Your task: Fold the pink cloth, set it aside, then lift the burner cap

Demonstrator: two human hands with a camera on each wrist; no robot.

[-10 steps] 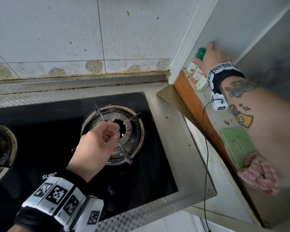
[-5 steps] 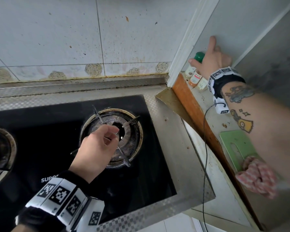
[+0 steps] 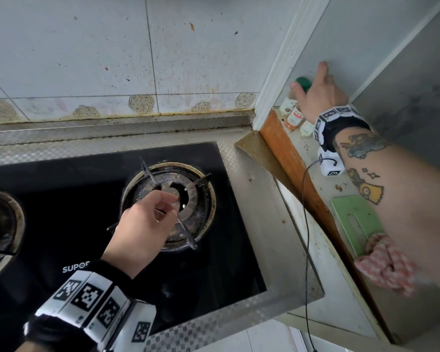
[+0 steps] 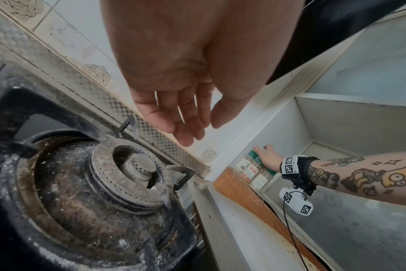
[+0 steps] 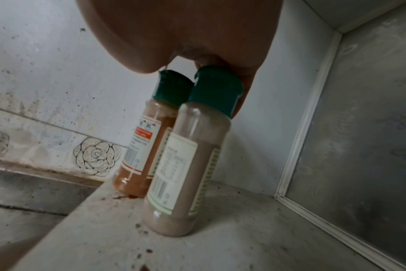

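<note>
The grey burner cap (image 4: pixel 137 166) sits in the middle of the dirty right burner ring (image 4: pixel 104 176); in the head view the burner cap (image 3: pixel 172 192) shows just past my left fingertips. My left hand (image 3: pixel 173 199) hovers over it, and in the left wrist view the left hand (image 4: pixel 197 128) has relaxed fingers and holds nothing. The pink checked cloth (image 3: pixel 386 265) lies bunched on the side ledge under my right forearm. My right hand (image 3: pixel 313 92) is spread over the green-capped spice bottles (image 5: pixel 188 155), palm touching their caps.
A green cutting board (image 3: pixel 358 222) lies by the cloth. The black glass hob (image 3: pixel 61 199) has metal pan-support prongs (image 3: pixel 188 237) around the burner and a second burner (image 3: pixel 3 224) at the left edge. A black cable (image 3: pixel 306 224) hangs from my right wrist.
My right hand has opened and spread above the green bottle cap, the forefinger now reaching to the wall. My left hand has stayed over the burner's middle.
</note>
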